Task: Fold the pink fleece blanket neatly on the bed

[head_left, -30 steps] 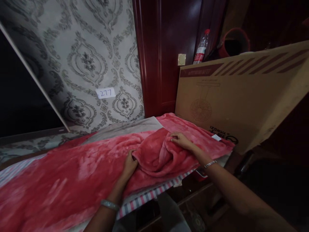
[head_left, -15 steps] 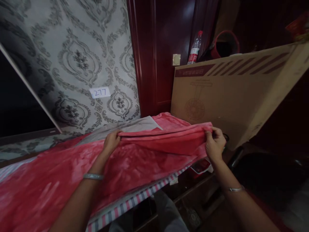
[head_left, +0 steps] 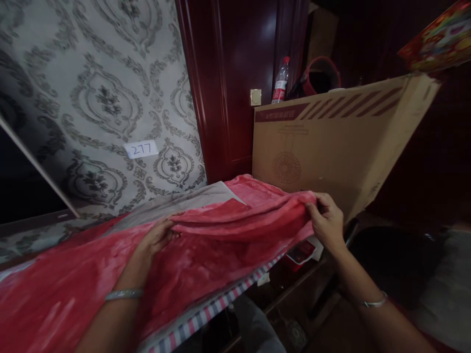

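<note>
A red plush blanket [head_left: 206, 260] lies spread across a surface in front of me. My left hand [head_left: 159, 237] pinches one end of a folded strip of it, fingers on top and thumb below. The strip's other end is gripped between thumb and fingers of my right hand [head_left: 327, 220]. Between the hands the strip sags slightly, with a soft crease running along it. Behind it lies a grey cloth [head_left: 176, 203], partly under red fabric. Under the blanket's front edge shows a striped cloth [head_left: 217, 305] in pink, grey and white.
A large cardboard box [head_left: 320, 142] stands at the right, with a red-capped plastic bottle [head_left: 280, 83] behind its top edge. A colourful packet [head_left: 439, 39] shows at upper right. Patterned wallpaper [head_left: 110, 98] carries a paper label [head_left: 141, 149]. A dark screen [head_left: 29, 181] is at left.
The strip between my hands has gone from taut to slack and more rumpled. My left hand has shifted left and slightly down. The camera view has turned a little.
</note>
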The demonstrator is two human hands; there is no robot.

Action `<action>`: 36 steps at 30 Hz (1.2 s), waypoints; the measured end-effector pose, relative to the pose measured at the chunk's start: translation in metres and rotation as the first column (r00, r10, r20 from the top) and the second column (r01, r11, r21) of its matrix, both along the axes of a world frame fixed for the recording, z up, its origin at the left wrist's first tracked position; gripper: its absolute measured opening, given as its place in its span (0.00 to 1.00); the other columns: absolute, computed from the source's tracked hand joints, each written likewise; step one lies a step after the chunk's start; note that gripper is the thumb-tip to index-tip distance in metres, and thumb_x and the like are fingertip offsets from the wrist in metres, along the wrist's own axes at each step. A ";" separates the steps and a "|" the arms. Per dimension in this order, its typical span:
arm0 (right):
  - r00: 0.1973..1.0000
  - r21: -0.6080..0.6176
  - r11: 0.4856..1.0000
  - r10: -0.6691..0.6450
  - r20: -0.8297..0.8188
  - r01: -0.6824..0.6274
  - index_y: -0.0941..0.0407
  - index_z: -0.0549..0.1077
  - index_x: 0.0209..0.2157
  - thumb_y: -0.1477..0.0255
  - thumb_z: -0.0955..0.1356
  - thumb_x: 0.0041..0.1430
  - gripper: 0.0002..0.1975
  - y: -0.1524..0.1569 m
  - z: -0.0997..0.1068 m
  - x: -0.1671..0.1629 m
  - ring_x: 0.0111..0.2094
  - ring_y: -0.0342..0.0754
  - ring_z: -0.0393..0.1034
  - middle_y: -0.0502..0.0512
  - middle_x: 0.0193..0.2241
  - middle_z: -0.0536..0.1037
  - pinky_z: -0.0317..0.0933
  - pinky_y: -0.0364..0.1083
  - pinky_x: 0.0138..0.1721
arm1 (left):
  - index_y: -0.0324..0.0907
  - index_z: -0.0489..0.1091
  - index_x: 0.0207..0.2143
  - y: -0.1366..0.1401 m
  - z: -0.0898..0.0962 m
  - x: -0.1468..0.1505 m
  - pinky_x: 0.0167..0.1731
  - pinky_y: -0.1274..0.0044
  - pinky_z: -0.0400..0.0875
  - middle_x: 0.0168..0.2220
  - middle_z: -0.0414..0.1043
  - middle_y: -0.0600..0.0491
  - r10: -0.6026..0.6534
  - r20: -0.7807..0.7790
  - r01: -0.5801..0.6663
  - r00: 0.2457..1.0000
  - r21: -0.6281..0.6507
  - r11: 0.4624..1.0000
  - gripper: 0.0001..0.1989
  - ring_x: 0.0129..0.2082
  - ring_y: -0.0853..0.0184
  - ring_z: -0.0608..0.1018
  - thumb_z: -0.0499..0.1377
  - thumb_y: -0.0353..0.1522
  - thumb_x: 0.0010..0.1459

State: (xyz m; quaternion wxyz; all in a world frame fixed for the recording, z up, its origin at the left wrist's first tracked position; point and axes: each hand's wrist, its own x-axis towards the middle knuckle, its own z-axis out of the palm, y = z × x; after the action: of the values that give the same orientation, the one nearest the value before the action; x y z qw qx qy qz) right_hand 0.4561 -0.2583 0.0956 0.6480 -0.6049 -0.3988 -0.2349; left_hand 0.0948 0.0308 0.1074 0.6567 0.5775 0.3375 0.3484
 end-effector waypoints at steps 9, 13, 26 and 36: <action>0.994 0.005 0.998 0.066 -0.085 -0.065 0.54 0.74 0.38 0.54 0.69 0.60 0.16 -0.020 0.001 -0.017 0.33 0.48 0.70 0.52 0.32 0.77 0.64 0.46 0.35 | 0.38 0.73 0.34 -0.021 -0.025 0.014 0.15 0.81 0.62 0.18 0.69 0.59 0.162 -0.147 -0.148 0.976 0.099 0.984 0.11 0.13 0.72 0.68 0.62 0.32 0.46; 1.000 -0.077 0.997 0.001 -0.006 -0.001 0.53 0.75 0.37 0.54 0.67 0.61 0.16 -0.032 -0.003 -0.029 0.32 0.49 0.69 0.52 0.31 0.76 0.62 0.46 0.35 | 0.36 0.75 0.44 -0.035 -0.027 0.004 0.16 0.81 0.59 0.16 0.67 0.60 -0.015 -0.231 0.035 0.973 0.083 0.996 0.22 0.13 0.71 0.66 0.61 0.33 0.44; 0.981 0.010 0.998 0.058 -0.185 -0.057 0.54 0.74 0.34 0.50 0.71 0.53 0.21 -0.063 -0.011 -0.043 0.29 0.46 0.69 0.52 0.29 0.77 0.64 0.44 0.29 | 0.45 0.75 0.55 -0.017 0.019 -0.018 0.47 0.68 0.71 0.47 0.78 0.43 0.532 -0.563 0.356 0.632 0.821 0.446 0.28 0.42 0.56 0.80 0.51 0.23 0.55; 0.788 0.268 0.885 0.463 -0.406 -0.382 0.53 0.73 0.34 0.54 0.79 0.45 0.22 -0.062 0.020 -0.047 0.29 0.44 0.73 0.48 0.32 0.77 0.76 0.47 0.33 | 0.37 0.74 0.45 -0.018 0.074 0.011 0.19 0.83 0.68 0.19 0.69 0.56 -0.023 -0.055 0.025 0.998 0.035 0.999 0.25 0.15 0.72 0.70 0.52 0.16 0.44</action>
State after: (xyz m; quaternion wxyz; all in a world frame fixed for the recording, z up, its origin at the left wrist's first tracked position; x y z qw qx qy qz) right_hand 0.4091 -0.3202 0.1159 0.8089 -0.4799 -0.3380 0.0328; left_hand 0.1058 0.0131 0.1813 0.6410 0.6025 0.3420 0.3304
